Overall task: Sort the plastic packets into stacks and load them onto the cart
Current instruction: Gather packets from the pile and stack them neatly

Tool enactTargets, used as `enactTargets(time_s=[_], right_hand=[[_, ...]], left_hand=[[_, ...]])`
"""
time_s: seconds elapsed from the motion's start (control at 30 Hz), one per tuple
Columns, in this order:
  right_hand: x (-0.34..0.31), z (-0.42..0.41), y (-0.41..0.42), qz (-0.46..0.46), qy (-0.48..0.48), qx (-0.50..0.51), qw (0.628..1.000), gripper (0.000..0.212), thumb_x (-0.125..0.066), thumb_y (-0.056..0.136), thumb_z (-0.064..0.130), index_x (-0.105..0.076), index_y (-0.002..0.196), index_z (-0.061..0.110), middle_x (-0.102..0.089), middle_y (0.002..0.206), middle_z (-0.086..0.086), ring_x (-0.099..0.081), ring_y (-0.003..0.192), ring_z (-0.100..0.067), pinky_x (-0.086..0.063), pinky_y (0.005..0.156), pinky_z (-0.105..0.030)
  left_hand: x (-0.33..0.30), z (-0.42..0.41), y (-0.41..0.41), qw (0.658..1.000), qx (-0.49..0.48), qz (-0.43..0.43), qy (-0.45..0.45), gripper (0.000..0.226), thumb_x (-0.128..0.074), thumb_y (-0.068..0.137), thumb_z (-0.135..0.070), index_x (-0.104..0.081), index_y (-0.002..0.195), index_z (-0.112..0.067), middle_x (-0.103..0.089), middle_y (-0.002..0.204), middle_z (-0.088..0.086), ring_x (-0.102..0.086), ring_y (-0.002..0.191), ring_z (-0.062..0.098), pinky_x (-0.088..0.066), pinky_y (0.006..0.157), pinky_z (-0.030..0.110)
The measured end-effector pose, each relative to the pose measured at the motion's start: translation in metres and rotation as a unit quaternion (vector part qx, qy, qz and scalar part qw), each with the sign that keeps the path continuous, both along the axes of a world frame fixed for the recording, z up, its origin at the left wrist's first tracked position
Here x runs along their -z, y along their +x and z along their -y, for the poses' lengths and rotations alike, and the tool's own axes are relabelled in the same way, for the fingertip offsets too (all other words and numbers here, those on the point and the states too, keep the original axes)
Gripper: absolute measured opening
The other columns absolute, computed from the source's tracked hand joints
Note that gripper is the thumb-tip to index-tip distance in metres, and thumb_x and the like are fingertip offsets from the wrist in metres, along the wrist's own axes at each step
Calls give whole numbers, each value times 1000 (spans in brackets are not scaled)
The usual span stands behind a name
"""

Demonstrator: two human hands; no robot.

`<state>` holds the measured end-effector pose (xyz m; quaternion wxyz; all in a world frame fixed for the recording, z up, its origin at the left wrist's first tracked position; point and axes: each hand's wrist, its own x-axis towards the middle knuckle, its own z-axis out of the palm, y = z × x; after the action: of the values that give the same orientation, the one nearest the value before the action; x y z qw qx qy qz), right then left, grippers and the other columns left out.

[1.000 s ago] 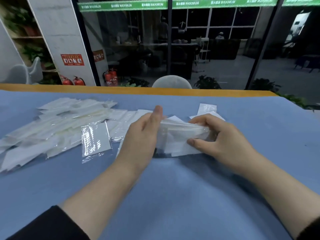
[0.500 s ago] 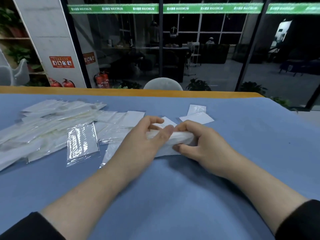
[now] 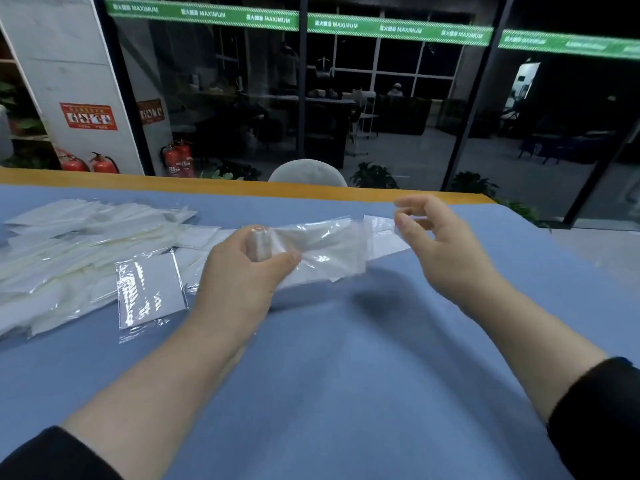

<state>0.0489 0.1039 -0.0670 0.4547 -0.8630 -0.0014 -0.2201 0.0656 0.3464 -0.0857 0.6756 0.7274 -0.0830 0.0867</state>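
The left hand (image 3: pixel 247 268) grips a small bundle of clear plastic packets (image 3: pixel 322 247) by its left end, fingers and thumb curled round it, and the bundle sticks out to the right, lifted a little above the blue worktop (image 3: pixel 346 375). The right hand (image 3: pixel 440 251) hovers just beside the bundle's free right end, fingers loosely curled and holding nothing; whether a fingertip touches the plastic cannot be told. A big loose heap of packets (image 3: pixel 69 251) covers the worktop's left part and runs out of view at the left edge. One shiny packet (image 3: pixel 150 294) lies flat at the heap's near side, just left of the left wrist. A few flat packets (image 3: pixel 384 237) lie under and behind the bundle. The worktop's near half and right side are bare blue cloth. Its far edge is an orange strip (image 3: pixel 138 176), with a glass wall (image 3: pixel 381 98) behind it.
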Motion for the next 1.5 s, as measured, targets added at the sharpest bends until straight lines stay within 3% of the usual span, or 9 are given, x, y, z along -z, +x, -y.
enactTargets(time_s=[0.07, 0.2, 0.57, 0.7, 0.9, 1.0, 1.07, 1.17, 1.5], right_hand=[[-7, 15, 25, -88, -150, 11, 985, 19, -53, 102, 29, -56, 119, 37, -58, 114, 22, -54, 111, -2, -43, 80, -21], [-22, 29, 78, -262, -360, -59, 893, 49, -61, 96, 21, -46, 140, 39, -44, 130, 18, -47, 124, -15, -43, 101, -36], [-39, 24, 150, -416, -501, -76, 755, 45, -80, 81, 44, -53, 118, 40, -58, 113, 12, -57, 111, -23, -45, 95, -38], [-46, 47, 152, -367, -494, -44, 787, 26, -67, 89, 47, -57, 81, 25, -57, 87, 7, -52, 79, -19, -39, 72, -34], [-49, 51, 161, -361, -465, -14, 808, 42, -64, 92, 49, -63, 121, 19, -61, 125, -6, -56, 116, -30, -44, 93, -40], [-40, 50, 170, -372, -413, -25, 831, 37, -72, 88, 44, -65, 118, 25, -62, 118, 2, -61, 108, -22, -50, 92, -35], [-33, 52, 179, -384, -389, -37, 837, 24, -75, 86, 40, -66, 104, 26, -68, 107, 3, -65, 90, -14, -51, 77, -29], [-27, 57, 190, -386, -322, -29, 864, 30, -81, 82, 34, -65, 106, 24, -68, 111, 1, -66, 98, -18, -56, 87, -36], [-24, 73, 196, -372, -314, 37, 873, 57, -82, 81, 40, -59, 131, 26, -54, 123, -1, -54, 112, -26, -52, 89, -36]], left_hand=[[0, -3, 3, 998, -46, 7, -45, 33, -81, 81, -22, -56, 85, -1, -55, 73, 11, -52, 67, 18, -40, 68, 35], [-4, -5, 6, 994, -84, 10, -62, 33, -77, 85, -15, -49, 69, -16, -47, 52, -19, -42, 50, 4, -34, 52, 18], [1, -9, 10, 994, -102, 27, -31, 29, -78, 84, -25, -54, 67, -23, -50, 56, -11, -44, 56, 11, -34, 58, 32], [-1, -9, 8, 994, -101, 27, -34, 21, -78, 83, -25, -59, 75, -20, -55, 62, -2, -46, 59, 12, -37, 58, 30], [0, -6, 9, 994, -97, 19, -33, 15, -78, 84, -24, -64, 87, -24, -69, 85, 10, -63, 82, 36, -50, 66, 43], [-1, -7, 8, 994, -101, 14, -26, 13, -78, 84, -24, -66, 87, -21, -72, 87, 10, -66, 83, 38, -55, 78, 56], [-1, -8, 10, 994, -104, 17, -31, 11, -78, 84, -24, -68, 87, -25, -73, 82, 4, -68, 79, 33, -56, 74, 53], [-1, -8, 11, 993, -110, 29, -37, 15, -78, 84, -24, -66, 87, -33, -70, 77, -1, -60, 61, 12, -47, 63, 36], [6, -11, 16, 992, -117, 34, -27, 10, -78, 84, -24, -68, 85, -24, -72, 78, 2, -66, 71, 25, -52, 68, 42]])
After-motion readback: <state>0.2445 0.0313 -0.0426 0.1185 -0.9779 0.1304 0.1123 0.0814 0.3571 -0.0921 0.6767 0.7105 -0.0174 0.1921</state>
